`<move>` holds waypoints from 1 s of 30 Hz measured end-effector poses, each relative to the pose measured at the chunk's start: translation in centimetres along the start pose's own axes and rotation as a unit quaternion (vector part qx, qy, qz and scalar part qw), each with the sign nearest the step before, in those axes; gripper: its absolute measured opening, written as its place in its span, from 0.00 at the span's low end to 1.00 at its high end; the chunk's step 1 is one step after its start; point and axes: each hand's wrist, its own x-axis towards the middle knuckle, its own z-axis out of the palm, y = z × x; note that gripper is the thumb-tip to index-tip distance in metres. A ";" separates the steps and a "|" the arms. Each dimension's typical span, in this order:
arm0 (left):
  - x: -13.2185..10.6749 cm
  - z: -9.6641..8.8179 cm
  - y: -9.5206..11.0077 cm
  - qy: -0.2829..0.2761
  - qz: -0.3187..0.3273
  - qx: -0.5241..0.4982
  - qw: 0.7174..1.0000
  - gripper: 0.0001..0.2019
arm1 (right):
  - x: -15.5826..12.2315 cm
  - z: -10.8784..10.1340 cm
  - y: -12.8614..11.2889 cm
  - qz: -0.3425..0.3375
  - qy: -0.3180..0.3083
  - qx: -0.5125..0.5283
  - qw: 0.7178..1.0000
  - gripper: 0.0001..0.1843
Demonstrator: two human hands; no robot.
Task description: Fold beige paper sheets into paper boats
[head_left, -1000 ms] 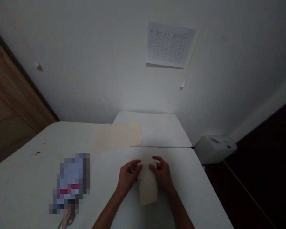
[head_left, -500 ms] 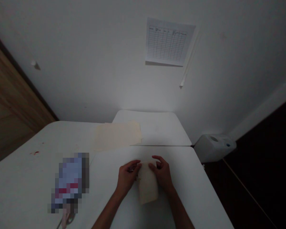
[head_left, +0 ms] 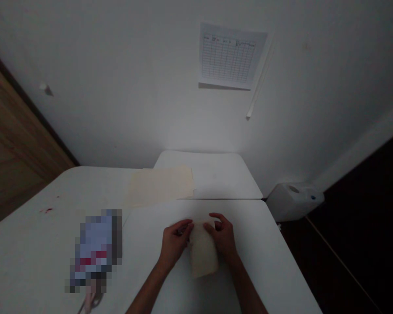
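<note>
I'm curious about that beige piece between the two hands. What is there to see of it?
The beige piece is plain, pale and roughly oblong, with its long sides running away from the wearer and its near edge slanting. It looks like cloth or paper; the dim picture doesn't settle which. It is over the white table. The left hand is at its far left corner, and the right hand's thumb lies on its far right part.

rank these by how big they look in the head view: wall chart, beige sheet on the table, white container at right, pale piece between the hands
1. Wall chart
2. Beige sheet

White container and pale piece: too alike to rank, and the pale piece is nearer the camera.
</note>
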 end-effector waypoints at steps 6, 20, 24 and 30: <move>0.1 -0.1 -0.2 -0.003 0.015 0.015 1.000 0.19 | -0.1 0.0 -0.1 -0.009 0.002 0.002 1.000 0.29; 0.0 0.0 0.0 -0.001 0.010 0.005 1.000 0.17 | 0.1 -0.1 0.0 -0.005 0.009 -0.013 1.000 0.28; 0.0 0.0 -0.2 -0.011 0.019 0.008 1.000 0.16 | 0.3 -0.3 0.4 0.026 -0.012 0.020 0.999 0.26; -0.1 -0.1 -0.1 -0.013 0.013 0.015 1.000 0.16 | 0.4 -0.9 0.4 0.042 -0.022 0.057 0.997 0.20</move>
